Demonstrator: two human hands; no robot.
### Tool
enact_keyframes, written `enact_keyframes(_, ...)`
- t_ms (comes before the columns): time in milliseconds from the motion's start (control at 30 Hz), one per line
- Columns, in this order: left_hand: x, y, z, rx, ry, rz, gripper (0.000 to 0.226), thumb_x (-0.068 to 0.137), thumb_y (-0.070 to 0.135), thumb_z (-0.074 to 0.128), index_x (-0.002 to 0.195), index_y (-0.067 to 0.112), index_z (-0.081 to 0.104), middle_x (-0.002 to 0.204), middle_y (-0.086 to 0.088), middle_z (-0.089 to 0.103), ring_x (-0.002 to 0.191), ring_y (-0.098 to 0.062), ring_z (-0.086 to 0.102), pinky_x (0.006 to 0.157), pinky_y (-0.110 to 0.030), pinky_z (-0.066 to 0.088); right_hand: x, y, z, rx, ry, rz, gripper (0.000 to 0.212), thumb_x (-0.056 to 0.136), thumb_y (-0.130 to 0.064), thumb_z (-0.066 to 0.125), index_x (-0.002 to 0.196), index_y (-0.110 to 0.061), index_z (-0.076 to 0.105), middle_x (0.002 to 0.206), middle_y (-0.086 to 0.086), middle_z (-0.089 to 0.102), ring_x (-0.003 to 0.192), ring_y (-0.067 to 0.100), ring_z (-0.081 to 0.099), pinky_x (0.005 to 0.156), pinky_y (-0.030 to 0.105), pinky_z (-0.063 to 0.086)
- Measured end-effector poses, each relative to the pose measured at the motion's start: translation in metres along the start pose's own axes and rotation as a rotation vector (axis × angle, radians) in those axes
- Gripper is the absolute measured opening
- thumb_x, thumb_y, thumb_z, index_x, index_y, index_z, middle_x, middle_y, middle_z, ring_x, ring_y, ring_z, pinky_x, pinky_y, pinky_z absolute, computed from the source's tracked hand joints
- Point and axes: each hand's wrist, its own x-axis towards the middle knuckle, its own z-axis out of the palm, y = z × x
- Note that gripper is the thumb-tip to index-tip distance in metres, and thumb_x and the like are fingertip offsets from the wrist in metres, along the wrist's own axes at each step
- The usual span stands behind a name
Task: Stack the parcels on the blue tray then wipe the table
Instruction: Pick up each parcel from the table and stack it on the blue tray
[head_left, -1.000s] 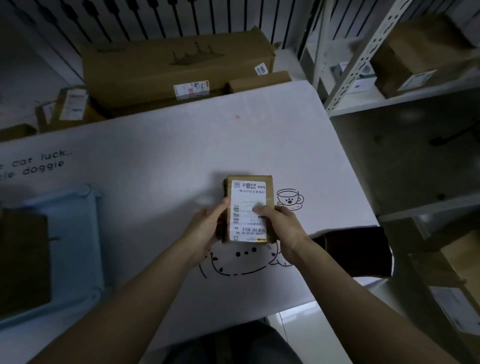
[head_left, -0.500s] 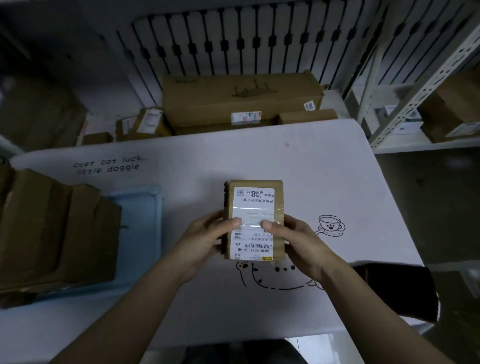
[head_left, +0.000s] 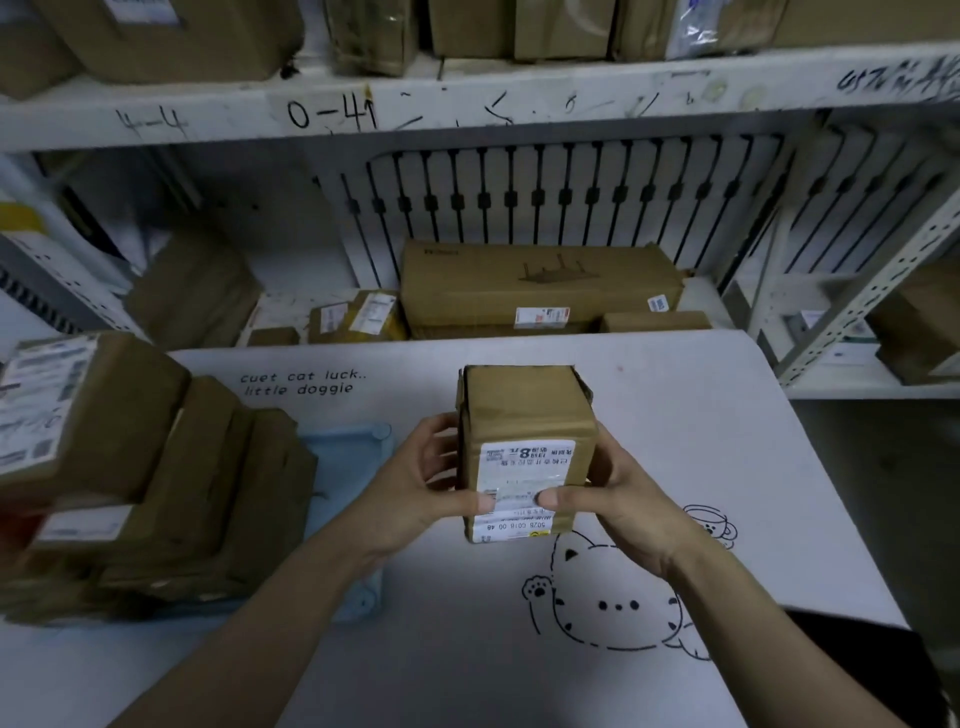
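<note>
Head view: both hands grip one brown parcel (head_left: 524, 431) between them. The left hand (head_left: 415, 499) wraps its left side and the right hand (head_left: 618, 509) its right side, and both thumbs press on the white shipping label (head_left: 524, 467) that faces the camera. The parcel is held over the white bench (head_left: 701, 441). Just below the hands a cat drawing (head_left: 613, 608) is printed on the bench, and a small cup drawing (head_left: 711, 525) sits just beside the right wrist. Left of the left hand lies the blue tray (head_left: 348, 452), with a stack of brown parcels (head_left: 171, 478) covering most of it. Beyond the hands, past the bench's far edge, a long carton (head_left: 535, 291) lies among smaller boxes. Above them runs a white shelf (head_left: 467, 104) marked with handwriting.
</note>
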Motion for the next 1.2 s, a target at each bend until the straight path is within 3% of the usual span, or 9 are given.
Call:
enact_keyframes(100,-0.003,0.004,-0.002,0.036,0.005,0.045,0.095,0.052,0.023,0.09,0.135,0.033,0.044,0.129,0.008,0.063,0.12,-0.007,0.059,0.104,-0.037,0.047,-0.001,-0.009,0.004,-0.029,0.021,-0.037,0.079,0.064,-0.002,0.084,0.132,-0.028,0.053,0.125,0.005,0.068,0.115,0.023,0.065,0.089,0.036,0.056)
enact_keyframes(300,-0.003,0.01,-0.006,0.089,0.038,0.091,0.093,0.051,0.027,0.09,0.132,0.035,0.045,0.126,0.013,0.062,0.118,-0.007,0.059,0.105,-0.042,0.048,-0.001,-0.021,0.011,-0.096,0.059,-0.107,0.079,0.064,-0.004,0.083,0.131,-0.034,0.053,0.123,0.001,0.068,0.113,0.026,0.065,0.085,0.048,0.057)
enact_keyframes(500,-0.002,0.024,-0.014,0.157,0.066,0.165,0.106,0.048,0.038,0.092,0.137,0.048,0.035,0.138,0.016,0.049,0.128,-0.011,0.051,0.107,-0.043,0.045,0.0,-0.031,0.014,-0.193,0.118,-0.177,0.084,0.067,0.008,0.083,0.13,-0.038,0.053,0.124,0.0,0.064,0.113,0.01,0.061,0.074,0.02,0.056)
enact_keyframes(633,-0.005,0.039,-0.014,0.304,0.111,0.263,0.109,0.056,0.037,0.088,0.144,0.045,0.025,0.14,0.027,0.035,0.133,-0.004,0.038,0.111,-0.032,0.036,0.0,-0.037,0.015,-0.235,0.123,-0.202,0.084,0.069,0.015,0.078,0.131,-0.035,0.053,0.129,0.003,0.058,0.102,-0.005,0.062,0.069,0.022,0.058)
enact_keyframes(767,-0.006,0.048,-0.012,0.463,0.128,0.355,0.107,0.066,0.029,0.089,0.147,0.044,0.021,0.143,0.024,0.024,0.128,0.006,0.03,0.097,-0.013,0.031,-0.001,-0.042,0.017,-0.342,0.094,-0.21,0.085,0.068,0.012,0.079,0.132,-0.035,0.051,0.13,-0.002,0.053,0.104,-0.007,0.058,0.074,0.025,0.059)
enact_keyframes(867,-0.006,0.052,-0.009,0.567,0.111,0.404,0.106,0.063,0.039,0.086,0.148,0.044,0.023,0.14,0.026,0.029,0.13,-0.004,0.03,0.101,-0.028,0.037,0.0,-0.043,0.018,-0.488,0.101,-0.224,0.088,0.058,-0.009,0.082,0.134,-0.04,0.049,0.13,-0.009,0.049,0.124,0.011,0.047,0.094,0.038,0.054)
enact_keyframes(967,-0.007,0.052,-0.009,0.584,0.078,0.399,0.099,0.061,0.041,0.082,0.145,0.044,0.03,0.132,0.031,0.035,0.125,-0.005,0.036,0.1,-0.031,0.04,0.0,-0.047,0.019,-0.596,0.087,-0.256,0.092,0.058,-0.017,0.082,0.135,-0.047,0.044,0.127,-0.02,0.045,0.127,0.01,0.038,0.105,0.041,0.045)
enact_keyframes(1133,-0.007,0.048,-0.022,0.399,0.064,0.35,0.088,0.063,0.018,0.091,0.133,0.039,0.041,0.134,0.015,0.051,0.118,0.006,0.049,0.089,-0.009,0.046,-0.003,-0.047,0.011,-0.541,0.103,-0.241,0.106,0.064,-0.021,0.092,0.146,-0.05,0.031,0.136,-0.025,0.035,0.131,0.009,0.04,0.107,0.039,0.046)
enact_keyframes(1200,-0.008,0.044,-0.028,0.365,0.046,0.321,0.091,0.059,0.024,0.092,0.132,0.04,0.04,0.134,0.019,0.052,0.124,0.006,0.047,0.102,-0.014,0.041,-0.005,-0.047,0.007,-0.403,0.124,-0.198,0.112,0.061,-0.022,0.095,0.147,-0.05,0.029,0.142,-0.022,0.037,0.127,0.005,0.048,0.101,0.03,0.051)
